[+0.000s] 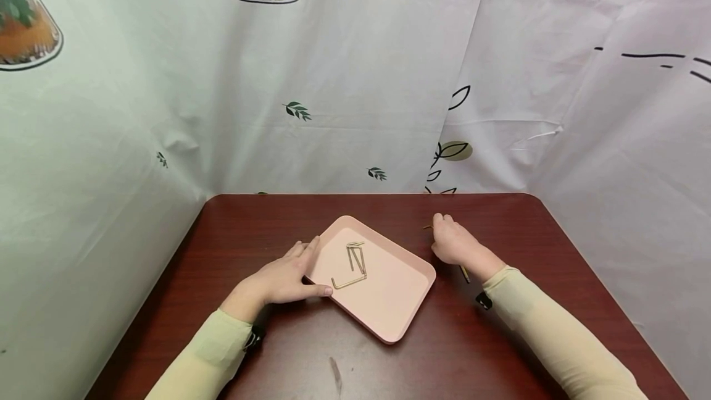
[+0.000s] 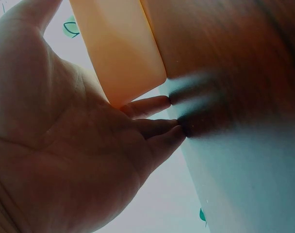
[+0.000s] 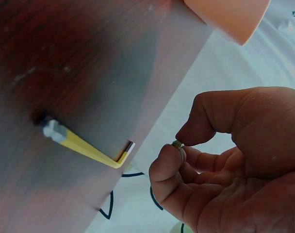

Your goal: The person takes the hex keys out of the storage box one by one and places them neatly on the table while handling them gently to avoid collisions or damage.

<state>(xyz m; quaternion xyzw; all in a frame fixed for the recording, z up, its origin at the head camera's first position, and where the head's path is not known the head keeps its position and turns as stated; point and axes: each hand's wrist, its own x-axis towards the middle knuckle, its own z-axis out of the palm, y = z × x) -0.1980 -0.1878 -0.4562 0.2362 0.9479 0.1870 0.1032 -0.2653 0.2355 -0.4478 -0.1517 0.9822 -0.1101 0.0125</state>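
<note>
Resting against the left part of the pink tray point(image 1: 394, 295), the left hand point(image 1: 283, 276) has straight fingers and the thumb spread away from them, so its grip is wide. The thumb tip touches the near rim, and the other fingers lie along the left corner. Below the left wrist, beside the pale sleeve point(image 1: 202, 350), a black device point(image 1: 254, 337) is seen.

Next comes the tray itself, turned at a slant on the dark reddish table point(image 1: 289, 350). Inside its left half lie several thin L-shaped metal keys point(image 1: 350, 283), close together; I cannot count them surely.

To the right of the tray, a yellow L-shaped key point(image 3: 89, 151) with a greyish end is on the table, partly covered by the right hand point(image 1: 458, 244) in the head view. The right hand's grip is narrow: thumb and forefinger pinch a small metal piece point(image 3: 177, 144). Only its end shows, so I cannot tell its whole shape. In the right wrist view, the yellow key is apart from these fingertips.
</note>
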